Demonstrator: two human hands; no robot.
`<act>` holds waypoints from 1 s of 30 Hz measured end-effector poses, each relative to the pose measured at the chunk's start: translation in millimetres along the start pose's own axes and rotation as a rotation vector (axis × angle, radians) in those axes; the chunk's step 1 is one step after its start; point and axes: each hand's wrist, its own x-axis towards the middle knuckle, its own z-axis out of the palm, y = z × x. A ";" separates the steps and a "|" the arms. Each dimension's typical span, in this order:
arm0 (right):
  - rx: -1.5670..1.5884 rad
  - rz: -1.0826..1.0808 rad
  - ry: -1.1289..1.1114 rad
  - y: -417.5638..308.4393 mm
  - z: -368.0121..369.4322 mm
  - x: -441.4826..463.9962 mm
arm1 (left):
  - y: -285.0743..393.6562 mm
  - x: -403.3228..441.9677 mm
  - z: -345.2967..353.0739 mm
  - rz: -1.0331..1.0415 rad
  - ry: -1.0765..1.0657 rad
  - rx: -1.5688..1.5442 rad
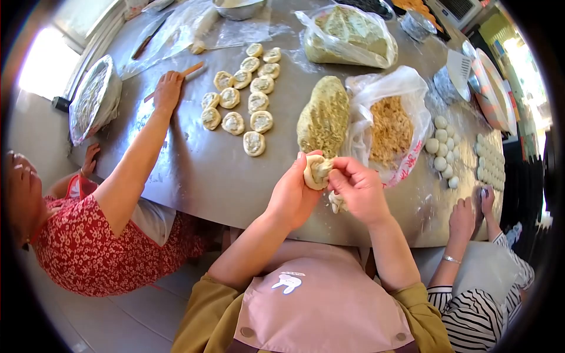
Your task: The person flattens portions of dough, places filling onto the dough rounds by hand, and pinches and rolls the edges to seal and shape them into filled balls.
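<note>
A round piece of dough [316,175], gathered at its top, sits in my left hand [292,191], whose fingers curl around it. My right hand [360,189] pinches the gathered dough at its right side. Just beyond them lies a long mound of greenish filling [323,115]. Right of that, a white plastic bag [416,88] holds brown crumbly filling [391,130]. Under my right hand, a small lump of dough [337,203] is partly hidden. Several round filled dough pieces [233,123] lie on the metal table to the left.
At left, a person in a red patterned top [106,247] rests a hand on a wooden stick [192,69]. A person in striped clothes [482,317] works at right near several dough balls [441,149]. A bag of green filling [351,38] and a knife [144,44] lie farther back.
</note>
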 end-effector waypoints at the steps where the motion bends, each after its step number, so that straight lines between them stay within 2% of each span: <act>1: -0.185 -0.155 0.042 1.9 0.4 -0.9 | -2.2 1.0 2.8 -0.001 -0.034 -0.012; 3: -0.566 -0.460 0.118 7.0 0.0 0.7 | -6.2 1.7 4.8 0.002 0.001 0.057; 4: -0.686 -0.639 0.255 8.0 4.2 1.7 | -7.7 -0.5 6.5 0.005 0.031 0.121; 7: -0.768 -0.646 0.372 27.1 28.5 -2.3 | -10.2 -1.7 0.7 0.095 0.055 0.189; 8: -0.741 -0.635 0.264 22.6 20.9 -3.5 | -6.2 -6.9 -0.7 0.067 0.050 0.162; 11: -0.792 -0.597 0.486 -12.1 -44.1 -5.6 | 3.5 -18.0 -6.5 0.029 0.083 0.167; 13: -0.556 -0.343 0.574 -26.6 -88.2 -11.6 | 2.8 -18.0 -9.9 0.007 0.108 0.183; 16: -0.662 -0.255 0.622 -14.7 -120.2 -13.1 | -7.3 -9.8 -9.9 -0.075 0.099 0.218; 19: -1.006 -0.208 0.479 31.0 -132.3 -0.4 | -21.0 -7.7 2.7 -0.153 0.035 0.299; 22: -1.069 -0.223 0.579 60.2 -124.2 12.9 | -24.1 -12.0 11.9 -0.131 0.012 0.296; 25: -1.096 -0.014 0.458 66.8 -127.7 24.7 | -20.3 -15.4 11.1 -0.125 -0.037 0.234; 28: -1.083 -0.164 0.406 57.6 -137.4 24.5 | -15.7 -16.0 17.0 -0.129 -0.064 0.269; 30: -0.765 -0.062 0.417 35.6 -136.6 15.6 | -18.0 -14.9 18.4 -0.145 -0.061 0.303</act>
